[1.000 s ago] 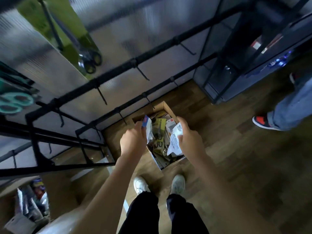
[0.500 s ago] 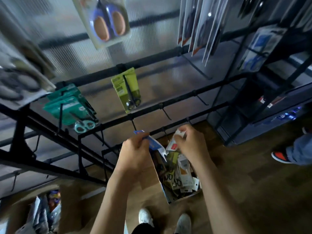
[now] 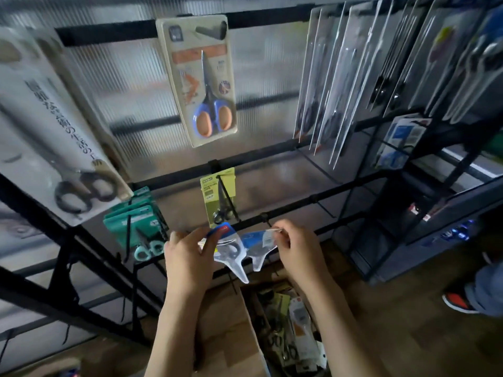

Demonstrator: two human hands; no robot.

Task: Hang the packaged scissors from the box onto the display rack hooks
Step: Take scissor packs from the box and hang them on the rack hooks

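Each grip pinches a blue-topped scissors pack: left hand (image 3: 187,257), right hand (image 3: 298,251); labels unreadable.

Dim, cool backlight through the ribbed panel (image 3: 130,85); edges motion-blurred and bent by wide-angle distortion.

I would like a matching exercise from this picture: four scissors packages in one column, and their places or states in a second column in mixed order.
Things:
1. package with blue and orange handled scissors
2. yellow-green package
3. teal packages
4. clear package with blue card

Places or states:
A. held between the left hand and the right hand
B. hanging high on the top bar
C. hanging at the left, just left of the left hand
D. hanging on the middle bar, just above the hands

Pairs: 1-B, 2-D, 3-C, 4-A
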